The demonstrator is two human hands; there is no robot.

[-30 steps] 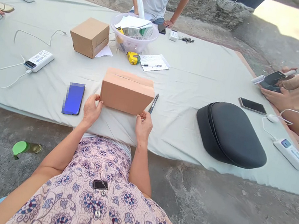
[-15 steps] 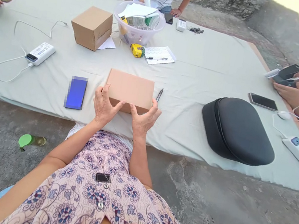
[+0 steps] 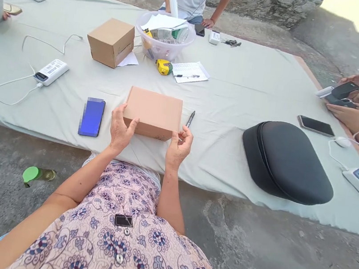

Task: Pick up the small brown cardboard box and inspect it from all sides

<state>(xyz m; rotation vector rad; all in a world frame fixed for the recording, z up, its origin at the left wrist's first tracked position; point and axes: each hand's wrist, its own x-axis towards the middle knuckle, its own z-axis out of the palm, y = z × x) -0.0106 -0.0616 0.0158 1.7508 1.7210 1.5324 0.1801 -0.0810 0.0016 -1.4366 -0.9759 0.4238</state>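
Observation:
A closed cardboard box [image 3: 153, 109] lies flat on the cloth-covered table in front of me. My left hand [image 3: 121, 131] grips its left end, with the thumb on the front face and the fingers along the left side. At the front right corner, my right hand [image 3: 179, 147] pinches the box's edge with thumb and curled fingers. A black marker pen [image 3: 191, 118] lies just beyond the right hand, apart from it. To the left of the box is a phone [image 3: 92, 117] with a blurred blue screen.
A second cardboard box [image 3: 110, 43], a plastic basin [image 3: 165, 50] of odds and ends, a yellow tape measure [image 3: 164, 67] and a paper sheet [image 3: 190, 72] sit farther back. A black case [image 3: 288, 162] stands right; a white power bank [image 3: 51, 72] lies left. Other people are around the table.
My right hand has slid right, from the front face to the box's front right corner. My left thumb has moved left along the front. The view has tilted slightly.

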